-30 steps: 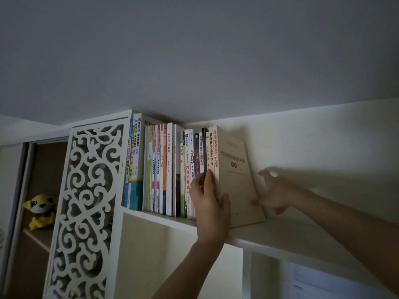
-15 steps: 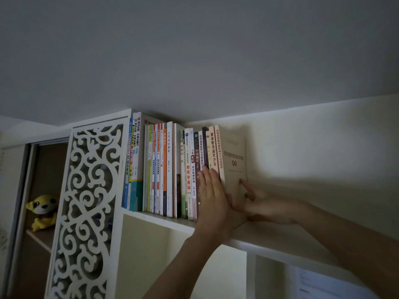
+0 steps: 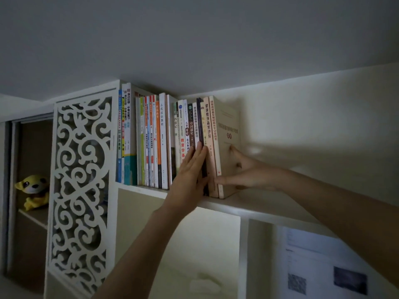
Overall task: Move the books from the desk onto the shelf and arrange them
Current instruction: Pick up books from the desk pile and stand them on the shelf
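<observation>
A white wall-mounted shelf (image 3: 254, 207) near the ceiling carries an upright row of paperback books (image 3: 164, 143) that starts at a white scroll-cut lattice panel (image 3: 81, 182) on the left; right of the row the shelf board runs bare along the wall. The end volume, a cream-covered book (image 3: 226, 134), stands at the row's right edge, beside a spine reading 健康瘦身蔬果沙拉. Another spine reads 中国通史. The right hand (image 3: 244, 171) presses the cream cover, fingers spread, thumb on its spine. The left hand (image 3: 192, 169) lies flat on the spines, fingers straight and together. A yellow plush toy (image 3: 33, 190) sits in a side cubby.
</observation>
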Demonstrator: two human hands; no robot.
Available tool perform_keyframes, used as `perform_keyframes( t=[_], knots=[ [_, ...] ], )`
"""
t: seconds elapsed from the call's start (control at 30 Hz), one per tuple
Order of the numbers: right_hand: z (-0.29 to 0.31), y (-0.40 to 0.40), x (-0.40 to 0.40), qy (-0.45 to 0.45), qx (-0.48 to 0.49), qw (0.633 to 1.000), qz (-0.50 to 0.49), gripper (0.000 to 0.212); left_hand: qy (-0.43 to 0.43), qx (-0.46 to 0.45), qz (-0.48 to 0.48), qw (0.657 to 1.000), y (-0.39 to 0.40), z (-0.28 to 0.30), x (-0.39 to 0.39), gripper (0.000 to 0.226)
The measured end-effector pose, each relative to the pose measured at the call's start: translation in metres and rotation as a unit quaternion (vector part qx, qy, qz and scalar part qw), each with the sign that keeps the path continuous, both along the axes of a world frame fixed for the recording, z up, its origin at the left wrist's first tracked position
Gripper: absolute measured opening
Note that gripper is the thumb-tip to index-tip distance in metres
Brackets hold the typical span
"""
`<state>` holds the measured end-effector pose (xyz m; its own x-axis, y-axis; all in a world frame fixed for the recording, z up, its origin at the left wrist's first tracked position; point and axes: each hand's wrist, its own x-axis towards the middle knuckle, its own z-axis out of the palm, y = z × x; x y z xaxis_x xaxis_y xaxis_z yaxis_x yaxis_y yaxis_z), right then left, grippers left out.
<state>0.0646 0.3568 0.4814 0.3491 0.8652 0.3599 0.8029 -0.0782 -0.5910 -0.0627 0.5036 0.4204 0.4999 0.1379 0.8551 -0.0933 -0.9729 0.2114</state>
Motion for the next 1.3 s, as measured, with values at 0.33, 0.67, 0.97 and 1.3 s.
perform_keyframes(
  t=[0.33,0.67,0.97,1.3],
  knots=[
    [0.005,-0.023,-0.039,-0.086,0.022,0.996,-0.006,0.084,-0.13,0.077,0.03,0.988,-0.038,0.005,-0.02,0.033],
    [-0.229,-0.369,-0.113,-0.309,-0.062,0.894,-0.317,0.016,0.333,0.147,-0.417,0.833,-0.279,-0.172,-0.019,0.011],
    [-0.52,-0.694,-0.222,0.223,-0.206,0.695,-0.651,0.034,0.632,0.19,-0.447,0.604,-0.581,-0.436,0.036,0.052],
    [-0.643,-0.796,-0.258,0.429,-0.174,0.486,-0.741,0.065,0.725,0.111,-0.339,0.59,-0.743,-0.567,0.037,0.083]
  ],
)
